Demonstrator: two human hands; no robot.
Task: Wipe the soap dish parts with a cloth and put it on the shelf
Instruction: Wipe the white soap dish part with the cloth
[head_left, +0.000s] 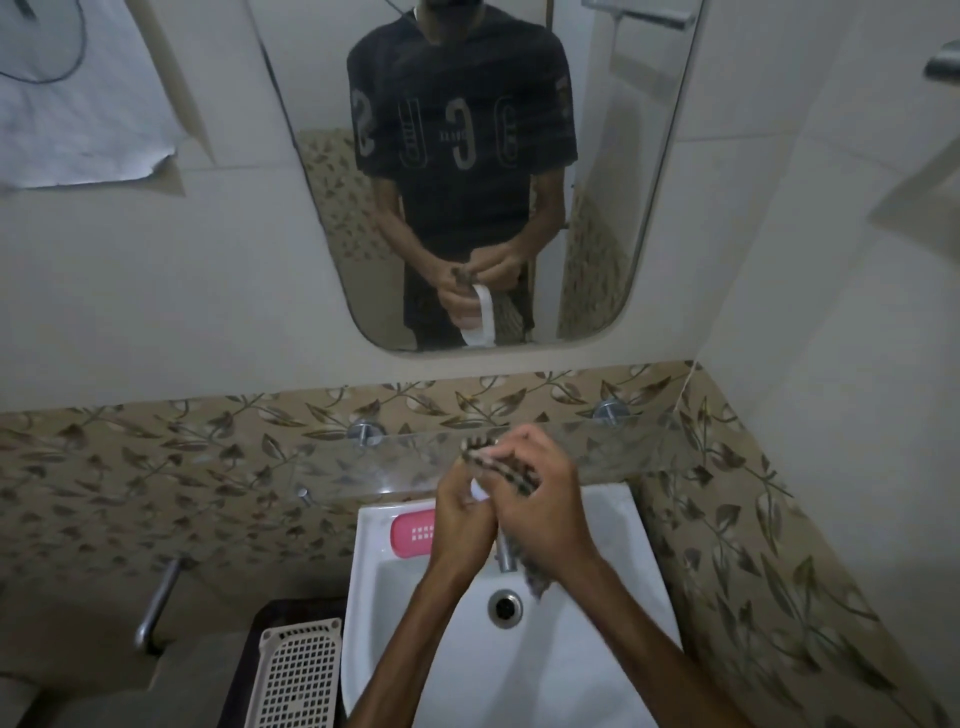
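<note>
Both my hands are raised together over the white sink (613, 525). My left hand (460, 514) grips a white soap dish part (478, 491), of which only a small piece shows between the hands. My right hand (540, 512) holds a dark patterned cloth (498, 465) pressed against that part; the cloth's loose end (537, 579) hangs below my right wrist. The pink slotted soap dish part (413, 532) lies on the sink's back left rim. Just behind my hands runs the glass shelf (634, 447), fixed to the leaf-patterned tile band.
A mirror (467, 171) above the shelf reflects my hands holding the white part and the cloth. The tap (505, 556) stands under my hands, the drain (505, 607) below it. A beige perforated basket (298, 675) sits left of the sink. A metal bar (158, 603) projects from the left wall.
</note>
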